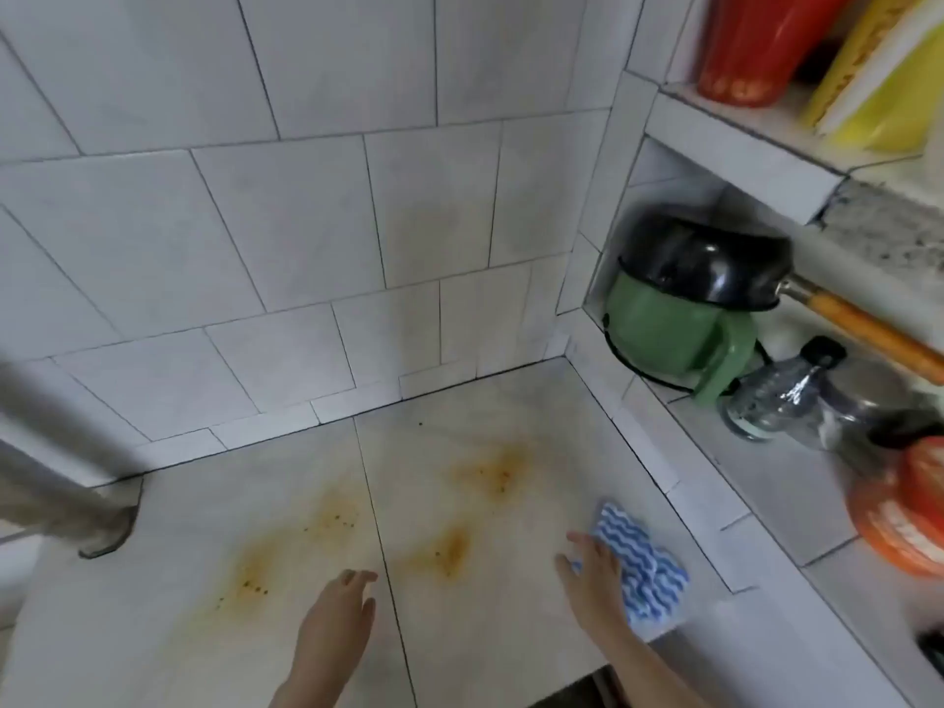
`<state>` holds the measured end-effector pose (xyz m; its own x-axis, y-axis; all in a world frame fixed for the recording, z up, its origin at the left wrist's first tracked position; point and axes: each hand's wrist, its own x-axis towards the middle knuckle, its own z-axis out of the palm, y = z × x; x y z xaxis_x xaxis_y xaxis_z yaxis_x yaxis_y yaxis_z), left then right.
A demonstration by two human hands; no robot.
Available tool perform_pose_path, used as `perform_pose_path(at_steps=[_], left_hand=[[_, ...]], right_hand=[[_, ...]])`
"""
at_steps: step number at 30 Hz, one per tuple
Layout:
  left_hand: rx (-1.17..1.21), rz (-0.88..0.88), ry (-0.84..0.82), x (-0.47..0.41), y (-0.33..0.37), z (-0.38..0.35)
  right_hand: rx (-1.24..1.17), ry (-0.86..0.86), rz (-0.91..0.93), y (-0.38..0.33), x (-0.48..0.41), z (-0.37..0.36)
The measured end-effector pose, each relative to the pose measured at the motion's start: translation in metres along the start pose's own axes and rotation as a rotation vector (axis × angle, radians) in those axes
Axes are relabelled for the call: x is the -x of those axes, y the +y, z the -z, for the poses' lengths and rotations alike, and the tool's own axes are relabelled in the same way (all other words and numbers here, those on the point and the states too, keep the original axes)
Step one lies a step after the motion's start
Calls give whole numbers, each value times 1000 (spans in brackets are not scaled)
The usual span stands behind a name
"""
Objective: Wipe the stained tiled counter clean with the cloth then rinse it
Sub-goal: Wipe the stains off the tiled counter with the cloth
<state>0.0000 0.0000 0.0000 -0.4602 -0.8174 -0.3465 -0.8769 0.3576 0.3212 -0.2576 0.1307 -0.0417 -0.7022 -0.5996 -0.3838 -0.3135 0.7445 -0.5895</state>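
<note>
Barely begun, by the look of the tiled counter [286, 503]; marked with four orange-brown stains [493, 470], two right of the long grout line and two left of it, speckled with darker spots; no wiped swath to be seen among them. Resting on the blue-and-white wavy cloth [638, 564] with the right hand [595, 569], fingers laid flat and slightly spread over its left edge, pressing rather than gripping; cloth lying on the counter's right side, near the raised ledge [766, 482] and apart from the nearest stain. Hovering with the left hand [334, 613] low over the front tiles, fingers relaxed and apart, holding nothing; contact with the tile impossible to tell. Left to do, judging from this: wiping across all four patches, then rinsing; no tap or sink in view.
</note>
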Motion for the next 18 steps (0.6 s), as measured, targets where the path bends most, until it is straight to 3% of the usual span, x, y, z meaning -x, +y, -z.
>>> perform_pose_path(at_steps=[3,6,9,15,18], left_hand=[[21,8,-9,-13,8,-10],[42,-2,23,-19,16,-24],[8,35,45,-19,14,-41],[-104,53,-13,-4,14,-64],[-82,72,-40,-2,10,-73]], right_hand=[[-34,135,-77,16,-5,9],[-9,147,-133,40,-12,14],[213,205,29,66,-27,7],[364,135,-53,89,-37,-18],[371,230,-43,85,-37,-23]])
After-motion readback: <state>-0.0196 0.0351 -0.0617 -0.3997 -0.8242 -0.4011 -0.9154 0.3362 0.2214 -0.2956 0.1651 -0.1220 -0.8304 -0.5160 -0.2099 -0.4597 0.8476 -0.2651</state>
